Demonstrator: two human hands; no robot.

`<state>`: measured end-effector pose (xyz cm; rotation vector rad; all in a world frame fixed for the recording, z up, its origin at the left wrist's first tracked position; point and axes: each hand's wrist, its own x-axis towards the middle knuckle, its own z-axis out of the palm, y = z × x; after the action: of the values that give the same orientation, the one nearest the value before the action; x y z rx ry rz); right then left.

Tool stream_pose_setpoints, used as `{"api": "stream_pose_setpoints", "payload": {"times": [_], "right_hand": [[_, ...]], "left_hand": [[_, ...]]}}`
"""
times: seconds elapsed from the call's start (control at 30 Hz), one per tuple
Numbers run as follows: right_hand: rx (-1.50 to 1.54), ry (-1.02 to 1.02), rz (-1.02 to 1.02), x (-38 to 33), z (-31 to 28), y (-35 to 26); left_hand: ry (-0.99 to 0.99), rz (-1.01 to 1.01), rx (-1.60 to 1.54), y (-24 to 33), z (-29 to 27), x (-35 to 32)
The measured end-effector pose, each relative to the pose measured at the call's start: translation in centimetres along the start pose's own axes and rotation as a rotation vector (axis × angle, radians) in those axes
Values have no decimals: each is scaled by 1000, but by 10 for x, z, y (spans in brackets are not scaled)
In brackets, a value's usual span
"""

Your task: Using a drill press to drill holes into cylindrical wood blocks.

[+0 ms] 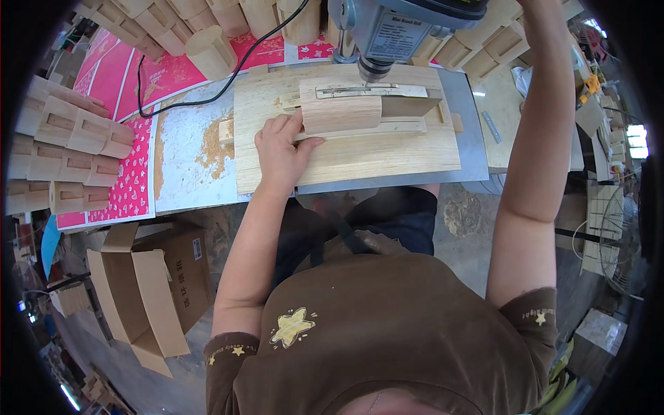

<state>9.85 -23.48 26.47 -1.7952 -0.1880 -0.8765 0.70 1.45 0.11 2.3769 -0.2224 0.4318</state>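
Observation:
My left hand (282, 149) grips the left end of a pale wooden block (342, 115) with a rounded top. Its fingers curl over that end, and the thumb lies along the near side. The block sits between wooden strips of a jig on a flat wooden board (346, 158). Directly over the block's far side is the chuck (374, 69) of a grey-blue bench drill (398, 33); whether a bit touches the wood I cannot tell. On the right, my bare forearm (539, 131) reaches up past the top edge, where my right hand is out of sight.
Stacks of slotted wooden blocks (83, 131) stand left and behind. A black cable (238, 69) curves across the pink-covered table (131, 166). Sawdust (216, 152) lies left of the board. An open cardboard box (155, 290) is on the floor at left.

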Motion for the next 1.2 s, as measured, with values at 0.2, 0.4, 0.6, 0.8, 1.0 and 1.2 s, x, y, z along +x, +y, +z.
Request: {"api": "stream_pose_setpoints", "payload": {"times": [0.2,0.4,0.6,0.8,1.0,1.2], "right_hand": [[-166,-211,-331,-33,7,-2],[-401,-352,-320,-98,-33,5],[-215,-235,-214,-160,-21,53],[-137,-166,-366,-169,-5,99],[-241,-144,-458,-133,-25,54],[-457,-112,-342,-5,3,21]], "left_hand": [[-2,15,52,2,2,3],[-12,-55,-43,-5,-2,-4],[-11,-41,-60,1,0,1],[-27,-56,-52,2,1,2],[5,-18,67,7,-3,-1],[26,73,83,27,19,9]]}}
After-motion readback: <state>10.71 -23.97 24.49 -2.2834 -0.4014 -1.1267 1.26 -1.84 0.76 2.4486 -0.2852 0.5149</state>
